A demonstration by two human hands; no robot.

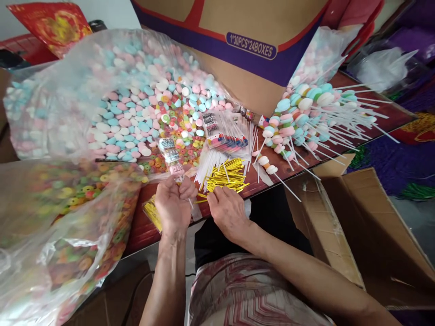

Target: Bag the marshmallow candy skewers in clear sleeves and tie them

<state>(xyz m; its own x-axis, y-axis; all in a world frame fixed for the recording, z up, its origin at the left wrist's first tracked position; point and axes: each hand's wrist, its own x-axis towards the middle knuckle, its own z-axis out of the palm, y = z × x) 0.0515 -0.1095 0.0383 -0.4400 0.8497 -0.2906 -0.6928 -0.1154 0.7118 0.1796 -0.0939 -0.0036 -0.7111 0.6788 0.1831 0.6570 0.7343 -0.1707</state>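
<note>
My left hand (174, 203) is closed round the gathered neck of a clear printed bag with a candy skewer (170, 154) inside. The bagged candy points away from me, and a white stick end shows below my fingers. My right hand (228, 210) has its fingers pinched at the near edge of a pile of gold twist ties (231, 174). A gold tie pokes out left of those fingertips, toward my left hand. Beyond the pile lie white sticks (212, 160) and a stack of clear printed bags (226, 133).
Pastel candies (125, 122) spill from a big plastic bag; ring candies (185, 154) lie beside them. Another bag of ring candies (102, 244) hangs over the left edge. Unwrapped candy skewers (302, 120) are heaped right. A large carton (217, 54) stands behind; an open carton (380, 235) sits lower right.
</note>
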